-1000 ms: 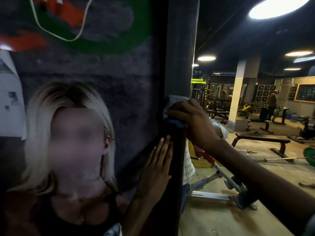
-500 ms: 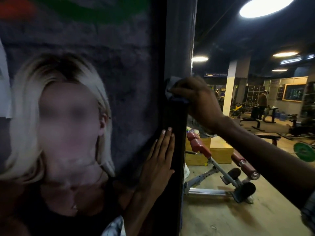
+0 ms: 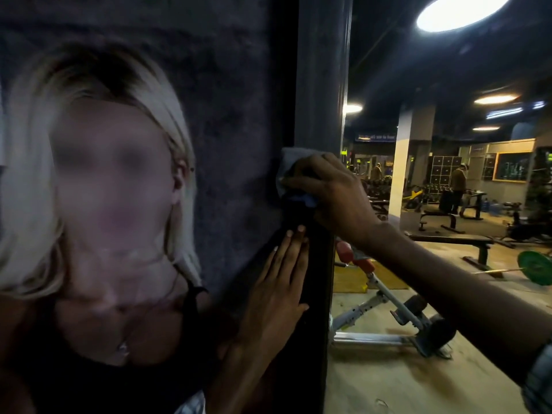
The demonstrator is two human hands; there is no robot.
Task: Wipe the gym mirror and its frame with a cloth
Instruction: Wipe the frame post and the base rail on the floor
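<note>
— Our right hand (image 3: 334,198) is curled round the cloth (image 3: 287,167), with the fingers bent over the wad and pressing it against the frame (image 3: 321,70).

— And our left hand (image 3: 277,282)?

— It lies flat with the fingers straight and close together, and it holds nothing. The palm lies across the frame's left edge just below the cloth, with the fingertips pointing up towards it. We think it is there to steady us while the other hand rubs.

— Why is the cloth bunched instead of spread out?

— The upright is narrow. We reckon a wad covers its face and wraps over the left edge, where a flat sheet would overhang and drag.

— Where does that put us with the mirror (image 3: 388,377)?

— The glass begins at the frame's right edge and reflects a bench (image 3: 451,239) and a green weight plate (image 3: 536,267). Our forearm crosses it, but the cloth does not touch it. We judge that we are on the frame step. We cannot tell whether the glass has been wiped.

— And left of the frame?

— Only the printed poster wall (image 3: 233,115), which butts against the frame's left edge. Some of the cloth overlaps onto it.
</note>
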